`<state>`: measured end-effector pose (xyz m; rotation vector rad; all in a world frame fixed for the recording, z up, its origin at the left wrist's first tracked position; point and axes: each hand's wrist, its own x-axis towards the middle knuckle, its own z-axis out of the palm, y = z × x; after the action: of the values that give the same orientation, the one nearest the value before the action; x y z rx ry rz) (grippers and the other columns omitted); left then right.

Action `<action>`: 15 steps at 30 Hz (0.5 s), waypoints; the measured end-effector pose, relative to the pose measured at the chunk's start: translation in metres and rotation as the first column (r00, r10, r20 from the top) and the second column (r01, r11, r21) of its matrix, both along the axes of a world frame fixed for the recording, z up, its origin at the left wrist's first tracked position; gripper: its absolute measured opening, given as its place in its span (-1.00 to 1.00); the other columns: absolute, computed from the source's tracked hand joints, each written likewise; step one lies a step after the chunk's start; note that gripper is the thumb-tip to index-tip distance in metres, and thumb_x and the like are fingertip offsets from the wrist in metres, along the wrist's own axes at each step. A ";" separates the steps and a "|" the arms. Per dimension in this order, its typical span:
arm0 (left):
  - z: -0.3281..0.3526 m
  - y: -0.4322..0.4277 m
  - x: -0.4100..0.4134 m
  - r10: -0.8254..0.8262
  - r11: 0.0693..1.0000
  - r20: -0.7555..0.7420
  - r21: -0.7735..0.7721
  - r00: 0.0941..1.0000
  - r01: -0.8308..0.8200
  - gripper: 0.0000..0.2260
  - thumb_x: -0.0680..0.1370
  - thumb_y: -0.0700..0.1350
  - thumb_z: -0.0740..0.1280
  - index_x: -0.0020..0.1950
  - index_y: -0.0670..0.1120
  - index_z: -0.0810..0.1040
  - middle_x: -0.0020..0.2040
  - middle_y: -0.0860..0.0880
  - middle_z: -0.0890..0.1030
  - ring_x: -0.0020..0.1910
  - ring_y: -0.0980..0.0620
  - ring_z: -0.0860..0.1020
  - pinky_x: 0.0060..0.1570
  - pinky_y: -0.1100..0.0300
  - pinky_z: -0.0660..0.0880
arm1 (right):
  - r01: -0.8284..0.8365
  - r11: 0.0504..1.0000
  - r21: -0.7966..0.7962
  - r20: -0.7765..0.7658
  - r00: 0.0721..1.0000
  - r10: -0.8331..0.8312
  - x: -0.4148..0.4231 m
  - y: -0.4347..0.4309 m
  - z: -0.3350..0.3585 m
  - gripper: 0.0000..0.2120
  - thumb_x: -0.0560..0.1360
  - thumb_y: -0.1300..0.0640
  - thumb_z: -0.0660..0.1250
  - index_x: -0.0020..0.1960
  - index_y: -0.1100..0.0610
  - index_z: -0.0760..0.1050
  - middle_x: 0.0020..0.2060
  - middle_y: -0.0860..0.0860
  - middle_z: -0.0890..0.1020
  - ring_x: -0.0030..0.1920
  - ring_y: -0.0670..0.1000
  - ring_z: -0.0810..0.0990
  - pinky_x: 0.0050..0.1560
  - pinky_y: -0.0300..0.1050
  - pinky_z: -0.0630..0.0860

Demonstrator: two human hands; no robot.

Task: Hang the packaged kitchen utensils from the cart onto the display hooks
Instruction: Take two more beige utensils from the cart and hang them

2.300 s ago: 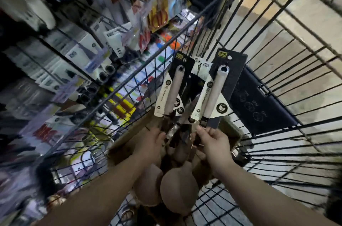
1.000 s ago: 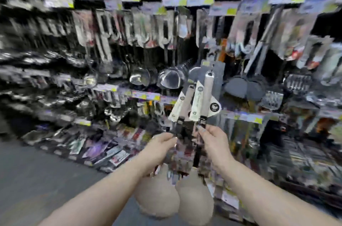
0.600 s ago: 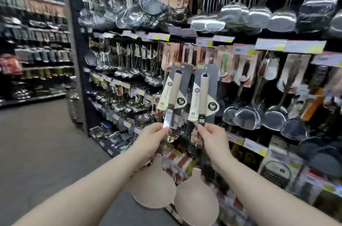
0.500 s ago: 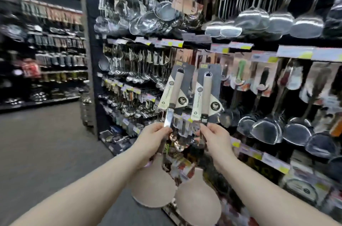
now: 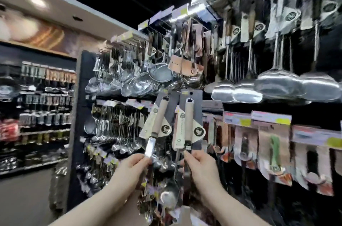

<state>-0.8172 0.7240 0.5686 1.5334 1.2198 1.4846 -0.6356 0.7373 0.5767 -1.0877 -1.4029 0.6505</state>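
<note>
While the left grip [image 5: 133,168] pinches the steel shank of a beige-handled utensil on a grey card [image 5: 159,120] and the right grip [image 5: 201,166] clasps a matching carded utensil [image 5: 189,124], both raised before the display rack [image 5: 211,104], level each card's top hole with a free hook, singly.

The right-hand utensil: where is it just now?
The right-hand utensil is centre frame in the head view, gripped upright by the right hand, beside the tilted utensil in the left hand and below hanging steel utensils.

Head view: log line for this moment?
left hand: grips left utensil | right hand: grips right utensil | hung: neither yet
</note>
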 end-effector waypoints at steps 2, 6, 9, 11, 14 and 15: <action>0.017 0.024 0.000 0.017 0.998 -0.011 0.060 1.000 -0.016 -0.78 0.55 -0.12 0.27 -0.24 -0.12 0.60 -0.27 -0.13 0.56 -0.30 -0.01 0.46 -0.26 0.19 0.34 | 0.016 0.998 0.053 0.030 0.999 -0.017 -0.002 0.029 0.019 -0.64 0.52 0.04 0.28 -0.15 0.37 0.54 -0.22 0.28 0.66 -0.31 0.09 0.56 -0.17 -0.06 0.53; 0.046 0.079 -0.002 -0.029 0.995 0.046 0.101 0.999 0.024 -0.75 0.49 -0.02 0.32 -0.35 -0.09 0.55 -0.44 -0.05 0.42 -0.43 0.02 0.35 -0.37 0.15 0.22 | 0.014 0.995 0.102 0.007 1.000 -0.014 -0.001 0.076 0.062 -0.69 0.54 0.09 0.26 -0.14 0.35 0.56 -0.34 0.13 0.65 -0.37 -0.03 0.63 -0.31 -0.17 0.56; 0.073 0.123 0.000 -0.083 0.988 0.086 0.134 0.993 0.071 -0.79 0.55 -0.13 0.25 -0.23 -0.16 0.58 -0.47 -0.01 0.37 -0.50 0.07 0.30 -0.48 0.26 0.22 | 0.145 0.963 0.229 0.077 0.983 -0.166 0.005 0.105 0.101 -0.65 0.52 0.07 0.26 -0.20 0.37 0.54 -0.30 0.23 0.65 -0.28 0.11 0.60 -0.30 -0.18 0.42; 0.095 0.150 0.005 -0.134 0.970 0.069 0.214 0.989 0.116 -0.77 0.57 -0.17 0.22 -0.25 -0.19 0.52 -0.47 -0.04 0.34 -0.54 0.09 0.29 -0.56 0.31 0.21 | 0.214 0.937 0.275 0.083 0.966 -0.245 0.010 0.119 0.128 -0.67 0.54 0.10 0.24 -0.25 0.34 0.52 -0.34 0.17 0.65 -0.33 0.06 0.59 -0.31 -0.21 0.43; 0.130 0.189 0.008 -0.146 0.943 0.035 0.308 0.989 0.128 -0.75 0.56 -0.13 0.26 -0.30 -0.17 0.55 -0.44 -0.08 0.43 -0.45 0.02 0.36 -0.47 0.26 0.32 | 0.250 0.921 0.298 0.055 0.959 -0.278 0.013 0.131 0.171 -0.74 0.56 0.15 0.22 -0.24 0.24 0.51 -0.39 0.04 0.64 -0.44 0.01 0.62 -0.37 -0.22 0.52; 0.142 0.203 0.008 -0.165 0.935 0.036 0.323 0.986 0.145 -0.75 0.55 -0.11 0.27 -0.30 -0.16 0.56 -0.46 -0.07 0.45 -0.44 0.02 0.38 -0.45 0.26 0.33 | 0.262 0.913 0.311 0.026 0.958 -0.284 0.013 0.138 0.185 -0.76 0.57 0.17 0.22 -0.19 0.28 0.52 -0.41 0.03 0.63 -0.50 -0.05 0.60 -0.38 -0.21 0.51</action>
<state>-0.8096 0.9273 0.7105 1.7332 0.8275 1.6696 -0.6228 0.8749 0.7618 -1.0389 -1.3262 0.1844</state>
